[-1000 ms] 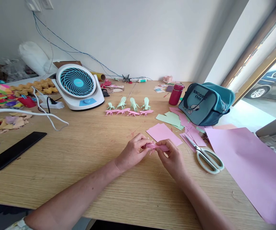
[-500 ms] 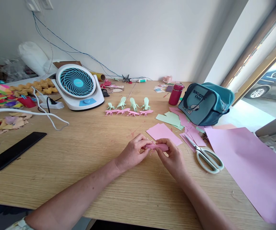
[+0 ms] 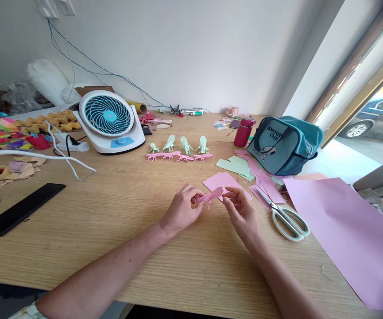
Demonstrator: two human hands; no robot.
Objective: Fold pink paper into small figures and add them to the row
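A small folded pink paper piece point(image 3: 211, 195) is held up just above the wooden table point(image 3: 118, 230). My left hand point(image 3: 181, 209) pinches its left end. My right hand point(image 3: 242, 212) has its fingers curled and pinched at the piece's right tip. Just behind the hands lies a square pink sheet point(image 3: 226, 184). Farther back stands a row of finished pink and green paper figures point(image 3: 179, 150).
Scissors point(image 3: 286, 217) lie right of my right hand, beside a large pink sheet point(image 3: 350, 235) and pink and green offcuts point(image 3: 244, 166). A teal bag point(image 3: 284, 144), a red bottle point(image 3: 243, 131) and a white fan point(image 3: 109, 120) stand behind. A black phone point(image 3: 20, 208) lies left.
The pink piece has been lifted and tilted up to the right. My right hand has opened from wrapping it to pinching only its tip. The left hand rose slightly.
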